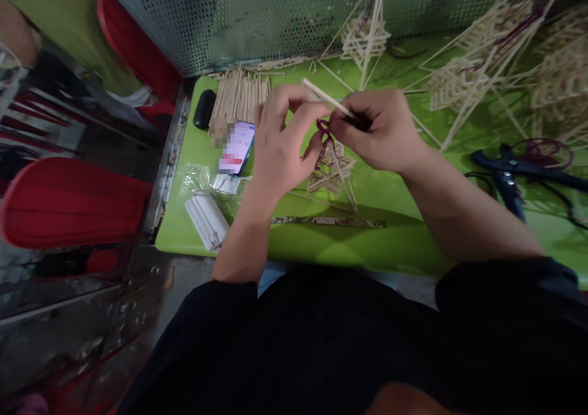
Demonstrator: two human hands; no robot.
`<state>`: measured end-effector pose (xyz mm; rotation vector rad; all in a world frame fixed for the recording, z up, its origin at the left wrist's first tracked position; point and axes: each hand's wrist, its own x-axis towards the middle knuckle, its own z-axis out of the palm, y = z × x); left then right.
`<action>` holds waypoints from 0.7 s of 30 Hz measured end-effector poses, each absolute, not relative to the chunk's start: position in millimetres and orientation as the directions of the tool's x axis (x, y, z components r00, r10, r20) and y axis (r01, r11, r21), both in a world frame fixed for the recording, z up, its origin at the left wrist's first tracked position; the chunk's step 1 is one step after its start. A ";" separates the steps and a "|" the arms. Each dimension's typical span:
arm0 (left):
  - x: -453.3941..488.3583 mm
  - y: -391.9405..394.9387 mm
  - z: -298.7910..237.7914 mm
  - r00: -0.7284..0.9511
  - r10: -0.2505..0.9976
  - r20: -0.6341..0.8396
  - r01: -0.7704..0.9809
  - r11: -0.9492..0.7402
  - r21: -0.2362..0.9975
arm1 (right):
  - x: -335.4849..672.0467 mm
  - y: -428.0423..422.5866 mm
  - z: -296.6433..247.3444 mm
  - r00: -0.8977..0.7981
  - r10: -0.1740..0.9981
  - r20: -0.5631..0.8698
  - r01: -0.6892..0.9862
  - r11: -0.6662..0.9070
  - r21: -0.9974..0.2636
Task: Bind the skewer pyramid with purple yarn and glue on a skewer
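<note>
My right hand [379,130] is closed, with a thin wooden stick [321,93] gripped in its fingers and pointing to the upper left. A purple cord [323,124] forms a small loop at its fingertips. My left hand [285,139] is beside the loop, its thumb and index finger curved apart; the thumb tip is close to the cord, and whether it touches is unclear. Below the hands, a small star-shaped frame of sticks [328,170] hangs or stands under the cord, partly hidden by my left thumb.
On the green table [303,243] are a stick bundle [241,93], black case [204,109], phone [237,148], white device [206,219] and patterned strip [328,221]. Other stick frames [365,38] stand behind; dark-handled pliers [508,170] lie right. Red chairs [73,201] and a person are left.
</note>
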<state>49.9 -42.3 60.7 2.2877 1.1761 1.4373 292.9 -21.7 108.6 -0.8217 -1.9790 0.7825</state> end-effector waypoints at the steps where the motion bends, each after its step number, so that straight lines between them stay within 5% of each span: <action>1: 49.1 -41.9 60.5 0.218 0.704 0.676 0.522 -0.669 0.529 | 292.7 -20.3 107.4 -0.438 0.779 0.449 0.246 0.584 -0.774; 11: 46.6 -38.6 60.7 0.280 0.645 0.711 0.522 -0.724 0.451 | 290.2 -14.1 99.4 -0.434 0.743 0.509 0.212 0.633 -0.744; 21: 58.5 -54.3 80.7 0.212 0.850 0.483 0.259 -0.525 0.811 | 293.7 -15.0 99.5 -0.465 0.777 0.424 0.291 0.586 -0.756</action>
